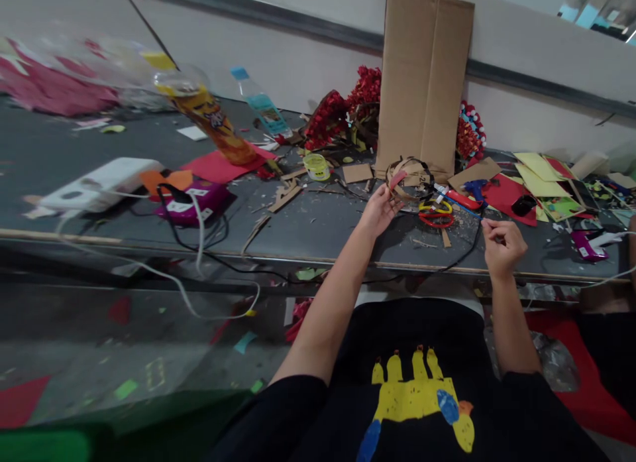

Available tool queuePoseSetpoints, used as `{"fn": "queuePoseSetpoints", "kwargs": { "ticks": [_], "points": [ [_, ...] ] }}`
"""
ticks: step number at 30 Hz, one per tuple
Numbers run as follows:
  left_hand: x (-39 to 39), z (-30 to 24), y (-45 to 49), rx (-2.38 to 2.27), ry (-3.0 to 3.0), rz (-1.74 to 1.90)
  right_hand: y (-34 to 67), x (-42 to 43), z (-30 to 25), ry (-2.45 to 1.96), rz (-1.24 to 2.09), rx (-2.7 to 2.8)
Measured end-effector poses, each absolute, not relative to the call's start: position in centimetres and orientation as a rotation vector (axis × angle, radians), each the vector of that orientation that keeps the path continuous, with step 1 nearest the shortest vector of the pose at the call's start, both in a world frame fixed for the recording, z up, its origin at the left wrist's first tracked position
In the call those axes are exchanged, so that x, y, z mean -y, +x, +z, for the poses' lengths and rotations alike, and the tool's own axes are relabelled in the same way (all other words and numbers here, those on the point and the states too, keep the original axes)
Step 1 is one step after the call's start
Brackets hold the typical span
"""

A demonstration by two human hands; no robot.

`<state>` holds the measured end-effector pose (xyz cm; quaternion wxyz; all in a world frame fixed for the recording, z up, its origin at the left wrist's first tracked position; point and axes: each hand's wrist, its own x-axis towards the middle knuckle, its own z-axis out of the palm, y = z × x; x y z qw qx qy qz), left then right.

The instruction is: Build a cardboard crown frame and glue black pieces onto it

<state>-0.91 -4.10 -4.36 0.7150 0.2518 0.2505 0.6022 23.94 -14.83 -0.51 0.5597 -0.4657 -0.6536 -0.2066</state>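
Note:
My left hand [381,212] is closed at the fingertips on a round hoop of thin brown strips [411,177], held just above the table in front of a cardboard sheet. A small pinkish piece shows at the hoop's left side. My right hand [504,246] pinches the near end of a thin blue stick [466,209], whose pale far end points toward the hoop. Whether that tip touches the hoop I cannot tell. Between my hands, yellow and red loops [436,215] lie on the table among scraps. Behind the stick rests a dark blue glue gun [477,189].
A tall cardboard sheet [427,77] leans on the wall. Leftward stand a yellow-lidded jar [317,167], a tilted drink bottle [213,120], a clear bottle [265,104] and a white power strip [99,183]. Black and white cables hang along the table's front edge. Another person's arm shows far right.

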Motion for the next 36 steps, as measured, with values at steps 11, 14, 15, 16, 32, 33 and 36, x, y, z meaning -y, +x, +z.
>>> {"fn": "queuePoseSetpoints", "kwargs": {
  "ticks": [11,14,15,16,32,33,36],
  "points": [
    [3.8,-4.9,-1.1,-0.503,0.562,1.319,24.8,14.7,-0.6,-1.085,-0.433,1.437],
    [3.8,-4.9,-1.0,-0.521,0.552,1.319,24.9,14.7,-0.7,-1.122,-0.417,1.44],
    [3.8,-4.8,-1.0,-0.531,0.553,1.317,24.9,14.7,-0.7,-1.141,-0.414,1.443],
    [3.9,-4.7,-1.0,-0.542,0.554,1.314,24.9,14.7,-0.8,-1.154,-0.409,1.446],
    [4.2,-4.3,-1.0,-0.573,0.51,1.323,25.2,14.5,-0.9,-1.134,-0.305,1.351],
    [4.2,-4.3,-1.1,-0.571,0.52,1.324,25.1,14.4,-0.9,-1.13,-0.26,1.317],
    [4.3,-4.4,-1.1,-0.548,0.549,1.327,24.6,14.0,-1.3,-1.129,-0.086,1.213]
  ]
}}
